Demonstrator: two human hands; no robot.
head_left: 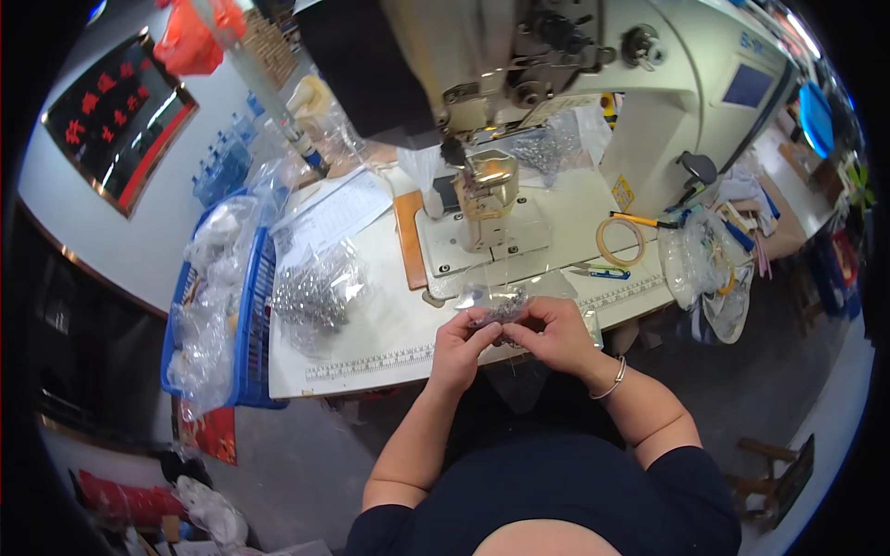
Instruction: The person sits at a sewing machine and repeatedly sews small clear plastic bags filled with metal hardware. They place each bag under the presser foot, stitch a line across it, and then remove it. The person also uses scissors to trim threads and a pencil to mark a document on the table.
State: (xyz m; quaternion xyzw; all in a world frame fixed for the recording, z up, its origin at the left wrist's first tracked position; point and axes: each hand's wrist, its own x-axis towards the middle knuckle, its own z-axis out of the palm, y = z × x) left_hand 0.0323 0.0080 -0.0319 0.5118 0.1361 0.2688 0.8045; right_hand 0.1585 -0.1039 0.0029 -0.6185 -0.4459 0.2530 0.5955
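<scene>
At the front edge of the white sewing machine table, both hands pinch a clear plastic bag (505, 304) with small dark, shiny pieces in it. My left hand (457, 350) grips its left side, thumb and fingers closed. My right hand (559, 339) is closed on the other side, its thumb tip close to the left one. A bracelet circles my right wrist. The fingers partly cover the bag, so the exact kind of the pieces cannot be told. Just beyond the hands stands the sewing machine (489, 190), its metal bed on the tabletop.
Left on the table lies a larger clear bag (320, 295) of shiny metal pieces, near printed sheets (334, 215). A blue basket (248, 320) of plastic bags stands beside. To the right are a tape roll (620, 242), a small cutter (603, 271) and a clear bag (695, 255).
</scene>
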